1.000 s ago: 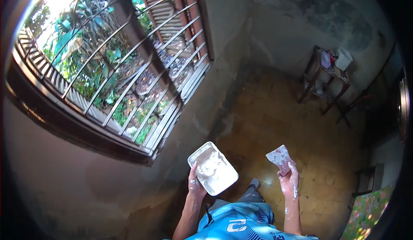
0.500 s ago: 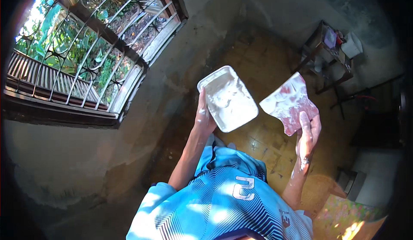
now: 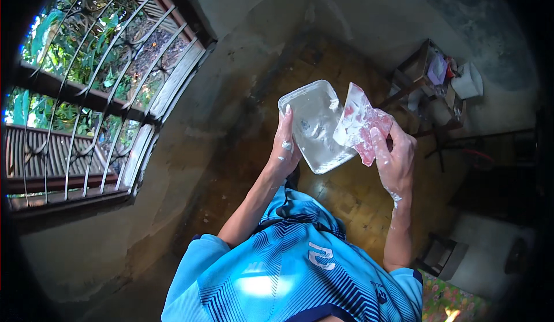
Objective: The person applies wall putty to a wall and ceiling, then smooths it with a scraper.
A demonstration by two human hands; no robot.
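Observation:
My left hand grips a white rectangular tray by its left side, thumb on the rim; white paste coats its inside. My right hand pinches an irregular flat pinkish-red piece smeared with the same paste, held at the tray's right rim and overlapping it in this view. Whether the two touch is hard to tell. White smears mark both of my hands and my right forearm.
A barred window with open shutters is at upper left in a stained wall. A wooden table with bags and a white bucket stands in the far corner, near dark stands. Floral fabric lies at lower right.
My right hand has brought the pink piece leftward against or over the tray's right side. Both hands are higher in the picture than a second ago, and the view has shifted.

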